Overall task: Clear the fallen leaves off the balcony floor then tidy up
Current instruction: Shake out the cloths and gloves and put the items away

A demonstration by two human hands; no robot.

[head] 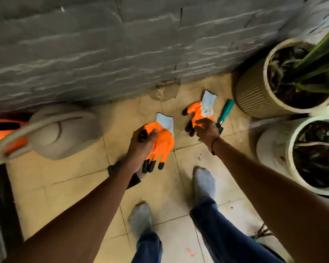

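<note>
Stage: early or gearing up, by my reading; neither orange glove is worn and both hands are bare
Left hand (141, 143): fingers curled round the nearer orange glove (162, 141), lifted above the tiled floor (68, 177)
Right hand (207, 130): reaches down onto the second orange glove (201, 111) lying on the tiles; whether it pinches it, I cannot tell
Leaves: only small specks on the floor near the right wrist; dry litter sits in the ribbed pot (253, 92) and the white pot (270, 147)
Left to do: gloves on, sweeping, tidying
Tool: teal-handled trowel (226, 112) just beside the second glove
Room: grey wall (103, 54) close ahead, pots crowd the right, a pale round object (65, 130) on the left; open tiles run between the feet
</note>
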